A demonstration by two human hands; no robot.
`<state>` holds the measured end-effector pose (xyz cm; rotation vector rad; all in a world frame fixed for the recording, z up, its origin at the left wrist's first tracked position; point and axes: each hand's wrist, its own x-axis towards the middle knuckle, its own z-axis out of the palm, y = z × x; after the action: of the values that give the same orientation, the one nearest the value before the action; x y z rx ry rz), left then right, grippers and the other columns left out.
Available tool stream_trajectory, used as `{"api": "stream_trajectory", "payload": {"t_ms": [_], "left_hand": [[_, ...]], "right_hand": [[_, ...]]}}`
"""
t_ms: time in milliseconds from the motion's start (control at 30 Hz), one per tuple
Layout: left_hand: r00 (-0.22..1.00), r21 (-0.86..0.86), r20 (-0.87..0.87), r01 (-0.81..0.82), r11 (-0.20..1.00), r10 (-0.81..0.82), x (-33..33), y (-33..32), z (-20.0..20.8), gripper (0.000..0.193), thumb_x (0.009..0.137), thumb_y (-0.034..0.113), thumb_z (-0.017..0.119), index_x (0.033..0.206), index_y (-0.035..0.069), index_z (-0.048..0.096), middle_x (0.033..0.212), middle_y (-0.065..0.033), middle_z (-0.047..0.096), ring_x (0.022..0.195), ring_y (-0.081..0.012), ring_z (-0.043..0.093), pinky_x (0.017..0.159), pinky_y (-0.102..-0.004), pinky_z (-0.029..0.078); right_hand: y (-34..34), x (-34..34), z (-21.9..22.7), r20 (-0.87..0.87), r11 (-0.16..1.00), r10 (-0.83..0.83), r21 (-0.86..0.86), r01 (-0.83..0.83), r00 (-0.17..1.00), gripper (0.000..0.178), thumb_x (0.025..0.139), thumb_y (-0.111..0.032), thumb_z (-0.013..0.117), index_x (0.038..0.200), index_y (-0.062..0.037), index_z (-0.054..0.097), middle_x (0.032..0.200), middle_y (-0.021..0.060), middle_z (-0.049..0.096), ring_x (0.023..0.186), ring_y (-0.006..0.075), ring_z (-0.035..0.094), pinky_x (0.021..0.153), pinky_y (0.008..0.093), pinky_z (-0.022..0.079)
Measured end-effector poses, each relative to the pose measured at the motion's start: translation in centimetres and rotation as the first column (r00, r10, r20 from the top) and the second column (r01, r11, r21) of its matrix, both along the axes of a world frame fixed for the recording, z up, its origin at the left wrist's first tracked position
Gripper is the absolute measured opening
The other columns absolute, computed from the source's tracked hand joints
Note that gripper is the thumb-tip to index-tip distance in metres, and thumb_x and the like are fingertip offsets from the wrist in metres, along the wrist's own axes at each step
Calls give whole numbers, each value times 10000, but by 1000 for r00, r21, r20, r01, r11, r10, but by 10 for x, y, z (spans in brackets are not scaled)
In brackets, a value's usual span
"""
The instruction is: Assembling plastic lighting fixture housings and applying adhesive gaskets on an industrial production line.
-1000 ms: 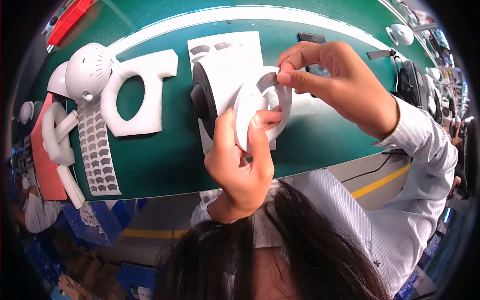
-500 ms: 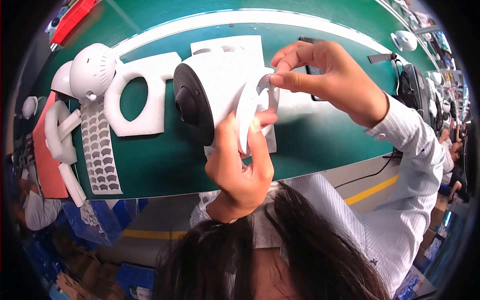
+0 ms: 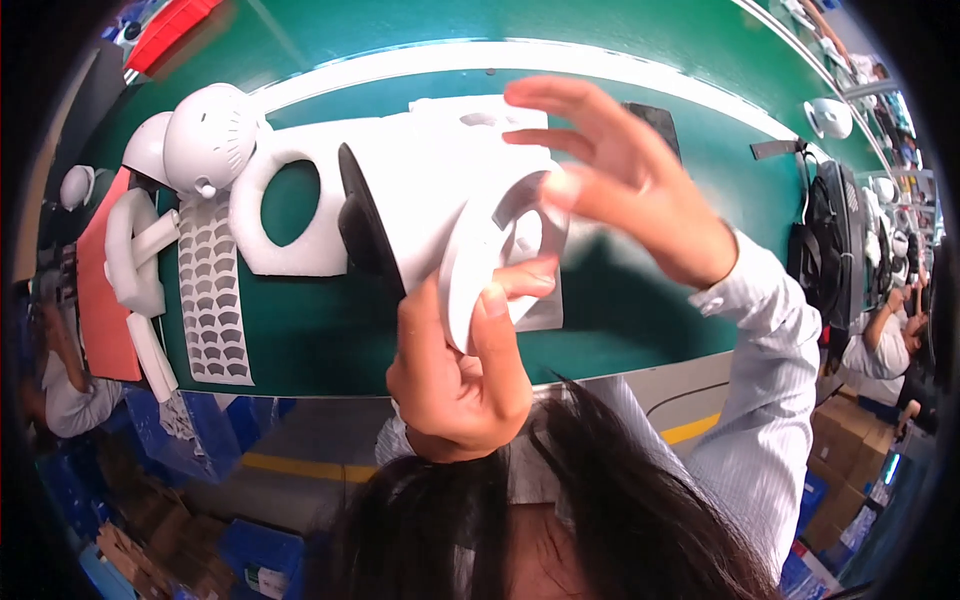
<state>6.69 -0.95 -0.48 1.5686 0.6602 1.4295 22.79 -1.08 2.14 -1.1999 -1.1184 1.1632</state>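
Observation:
My left hand grips a white plastic camera body with a black round face on its left side, held up close above the green table. Its thumb and fingers clamp the white ring-shaped end. My right hand hovers over that ring end with fingers spread, fingertips touching or nearly touching the rim. Behind the body lies a white sheet.
A white foam block with a round hole and a white dome part lie at the left. A sheet of grey sticker pads, an orange sheet and white curved parts sit further left. Black devices stand at right.
The camera body has been lifted closer and turned, black face now to the left. My right hand has let go its pinch on the ring and spread its fingers.

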Motion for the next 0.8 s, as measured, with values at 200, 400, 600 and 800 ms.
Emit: {"api": "stream_trajectory", "payload": {"t_ms": [200, 400, 600, 800], "left_hand": [[988, -63, -133, 68, 996, -76, -31, 14, 22, 256, 940, 106, 349, 959, -135, 435, 731, -194, 636, 617, -213, 612, 705, -312, 493], [665, -233, 589, 685, 691, -460, -45, 35, 14, 318, 940, 234, 470, 951, -75, 398, 647, -189, 602, 659, -327, 664, 662, -398, 541], [780, -289, 564, 494, 820, -271, -60, 93, -12, 265, 897, 139, 548, 1090, -43, 548, 1013, -110, 621, 912, -178, 612, 812, -282, 479], [773, 277, -448, -358, 891, 450, -90, 183, -8, 420, 761, 103, 696, 1151, 56, 547, 1165, -173, 520, 1054, -271, 530, 896, -367, 426]], "right_hand": [[18, 11, -31, -135, 988, 155, 12, -155, 979, 749, 779, -334, 696, 1343, -8, 328, 1359, 150, 359, 1237, 293, 401, 988, 422, 386], [7, 7, -58, -686, 955, 189, -37, -293, 703, 1081, 645, -526, 755, 1442, -82, 175, 1427, 141, 315, 1304, 267, 341, 1058, 420, 320], [37, 2, 29, 73, 993, -32, 113, 23, 997, 1111, 482, -469, 842, 1332, 36, 335, 1233, 135, 494, 1148, 210, 488, 967, 342, 393], [143, 95, 14, 715, 748, -640, 664, 14, 283, 955, 518, -283, 838, 1314, -100, 342, 1152, 206, 498, 1048, 318, 535, 800, 422, 510]]}}
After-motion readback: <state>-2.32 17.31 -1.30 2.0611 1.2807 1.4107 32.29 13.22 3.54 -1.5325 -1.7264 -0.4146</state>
